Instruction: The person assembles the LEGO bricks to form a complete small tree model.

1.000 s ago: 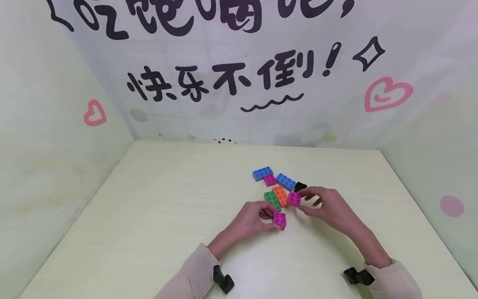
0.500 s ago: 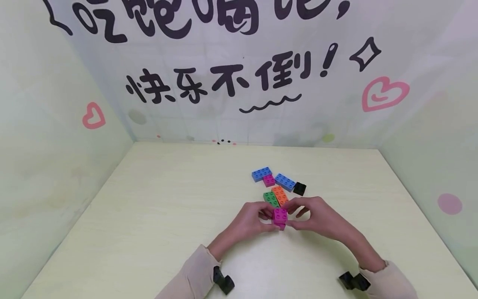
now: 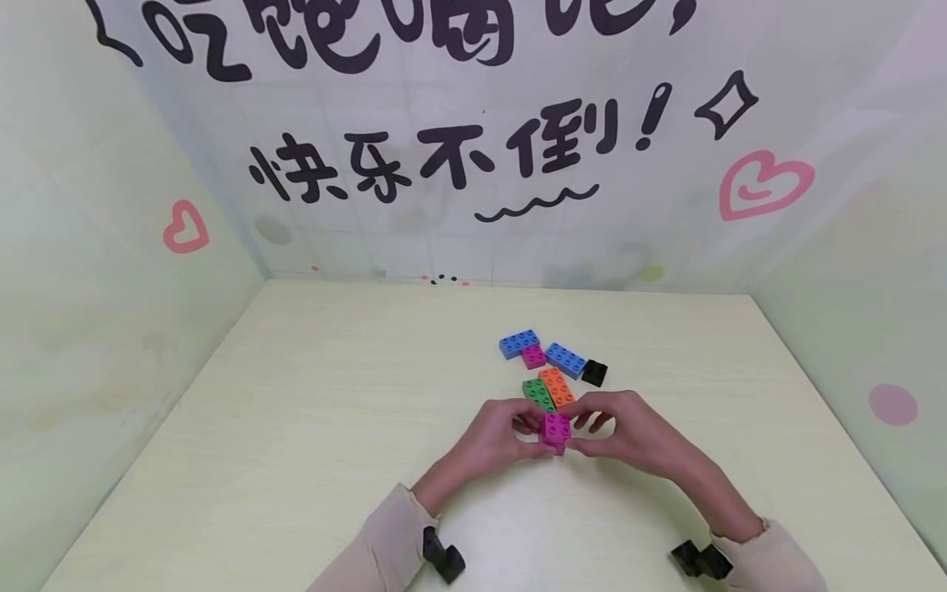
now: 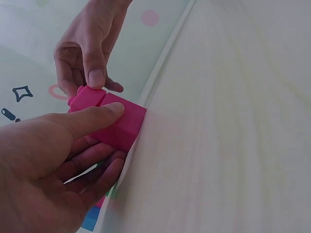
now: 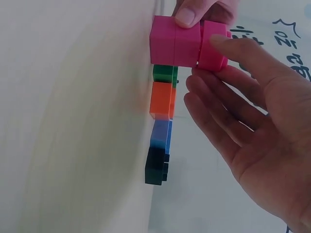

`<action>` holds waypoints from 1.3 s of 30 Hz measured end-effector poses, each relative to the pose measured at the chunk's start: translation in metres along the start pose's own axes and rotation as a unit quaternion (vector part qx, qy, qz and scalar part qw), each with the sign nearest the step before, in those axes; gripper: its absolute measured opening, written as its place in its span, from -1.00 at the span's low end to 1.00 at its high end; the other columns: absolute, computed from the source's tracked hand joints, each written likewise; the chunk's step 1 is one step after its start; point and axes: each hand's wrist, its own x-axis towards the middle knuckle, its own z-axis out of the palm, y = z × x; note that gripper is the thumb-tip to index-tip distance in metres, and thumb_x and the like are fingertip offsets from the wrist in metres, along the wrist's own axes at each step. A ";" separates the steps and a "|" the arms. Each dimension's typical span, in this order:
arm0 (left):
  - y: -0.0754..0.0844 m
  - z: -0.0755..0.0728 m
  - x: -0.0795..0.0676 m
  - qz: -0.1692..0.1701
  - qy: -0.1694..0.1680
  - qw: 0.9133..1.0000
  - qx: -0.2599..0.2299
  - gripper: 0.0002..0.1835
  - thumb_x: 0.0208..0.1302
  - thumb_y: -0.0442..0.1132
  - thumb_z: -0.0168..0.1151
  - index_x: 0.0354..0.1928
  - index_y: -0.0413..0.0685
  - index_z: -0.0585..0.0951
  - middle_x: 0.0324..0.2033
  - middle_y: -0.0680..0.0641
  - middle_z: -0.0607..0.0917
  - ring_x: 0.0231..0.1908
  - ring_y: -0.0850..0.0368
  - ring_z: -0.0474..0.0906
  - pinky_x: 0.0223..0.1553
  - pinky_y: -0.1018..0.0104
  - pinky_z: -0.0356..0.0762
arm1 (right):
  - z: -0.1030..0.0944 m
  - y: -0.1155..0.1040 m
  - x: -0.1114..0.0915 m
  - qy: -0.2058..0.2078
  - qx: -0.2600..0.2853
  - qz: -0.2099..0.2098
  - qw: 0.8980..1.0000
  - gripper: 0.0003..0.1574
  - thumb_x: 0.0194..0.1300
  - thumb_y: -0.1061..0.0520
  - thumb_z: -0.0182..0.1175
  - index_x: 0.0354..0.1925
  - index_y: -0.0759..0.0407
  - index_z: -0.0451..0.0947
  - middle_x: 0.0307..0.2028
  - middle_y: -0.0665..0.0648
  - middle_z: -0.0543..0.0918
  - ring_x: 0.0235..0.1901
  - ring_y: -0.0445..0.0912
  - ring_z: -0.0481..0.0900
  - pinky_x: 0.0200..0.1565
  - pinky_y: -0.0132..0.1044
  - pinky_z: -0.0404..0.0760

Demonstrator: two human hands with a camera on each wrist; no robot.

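Nearest are two beige sleeves (image 3: 377, 544) and two black wrist devices (image 3: 444, 557), and past them, between the hands, the left hand (image 3: 497, 434) pinches two joined pink bricks (image 5: 167, 46) with its thumb and bent fingers while the right hand (image 3: 632, 429) pinches a third pink brick (image 3: 556, 426) above these, a narrow gap showing. Beyond, on the pale table (image 3: 311, 427), lie one green brick (image 3: 538, 393) and one orange brick (image 3: 556, 386) side by side, one black brick (image 3: 594, 373), two blue bricks (image 3: 565, 359) and another pink brick (image 3: 533, 356). Farthest, dark wall lettering (image 3: 455, 156) reads 快乐不倒!, under a line the upper edge cuts.
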 end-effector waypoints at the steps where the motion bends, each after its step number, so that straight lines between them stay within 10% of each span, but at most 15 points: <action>1: 0.000 0.000 0.000 0.001 0.001 1.000 0.000 -0.63 0.00 -0.18 0.57 -0.13 -0.05 0.68 -0.33 0.19 0.69 -0.29 0.33 0.62 -0.18 0.48 0.54 | 0.000 0.000 0.000 0.002 -0.001 -0.002 1.000 -0.56 0.11 0.10 0.48 0.00 0.05 0.67 -0.15 -0.12 0.69 -0.22 -0.07 0.63 -0.18 -0.10 0.65; 10: -0.001 -0.003 0.000 0.004 0.015 1.000 -0.003 -0.65 -0.01 -0.20 0.58 -0.15 -0.05 0.70 -0.36 0.18 0.70 -0.31 0.30 0.63 -0.21 0.46 0.56 | 0.003 -0.008 0.005 0.015 -0.063 -0.020 0.998 -0.56 0.07 0.18 0.50 -0.03 0.05 0.68 -0.18 -0.13 0.67 -0.29 -0.15 0.60 -0.26 -0.26 0.65; 39: 0.023 -0.018 -0.002 0.007 0.022 1.000 -0.004 -0.75 0.08 -0.25 0.50 -0.16 -0.03 0.74 -0.31 0.19 0.71 -0.29 0.33 0.62 -0.18 0.41 0.59 | -0.002 0.003 0.000 0.030 0.011 0.012 0.999 -0.61 0.11 -0.01 0.48 -0.05 -0.07 0.67 -0.17 -0.19 0.68 -0.22 -0.06 0.62 -0.25 -0.19 0.65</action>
